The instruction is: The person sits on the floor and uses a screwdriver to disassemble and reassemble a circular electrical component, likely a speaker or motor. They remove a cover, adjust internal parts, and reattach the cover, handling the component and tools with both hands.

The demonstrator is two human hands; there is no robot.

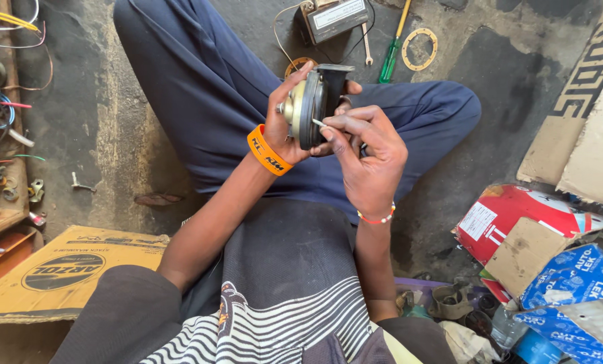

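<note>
My left hand (284, 121) grips a round disc-shaped metal part, a black and cream horn-like unit (313, 101), held on edge above my crossed legs. An orange wristband (268, 152) sits on that wrist. My right hand (365, 152) pinches a small thin metal piece (318, 123) between thumb and forefinger and presses it against the rim of the round part. A red and white bead bracelet (376, 218) circles my right wrist.
On the concrete floor beyond my knees lie a green-handled screwdriver (390, 57), a small spanner (367, 44), a ring gasket (419, 48) and a box-shaped unit with wires (332, 19). Cardboard boxes (65, 269) sit at left, and cartons and packaging (551, 263) at right. Wires and small parts (5, 114) clutter the far left.
</note>
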